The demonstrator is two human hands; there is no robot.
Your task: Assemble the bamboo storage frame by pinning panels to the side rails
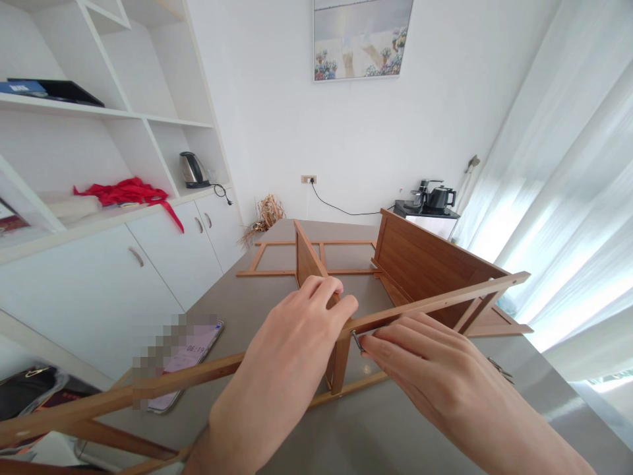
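My left hand (297,323) is closed over the top edge of an upright wooden panel (307,256), where it meets a long wooden side frame (435,303). My right hand (430,356) pinches a small bent metal hex key (358,341) against the outer face of that frame, just right of the left fingers. The key's tip meets the rail at the joint; part of it is hidden by my fingers. Another wooden frame (277,272) lies flat on the table beyond, joined to or touching the panel; I cannot tell which.
A larger wooden panel (435,257) leans at the right of the grey table (390,422). A phone (190,363) lies on the left, beneath the frame's rail. Small metal parts (501,371) lie right of my right hand. White cabinets (163,244) stand left; a kettle (440,198) stands behind.
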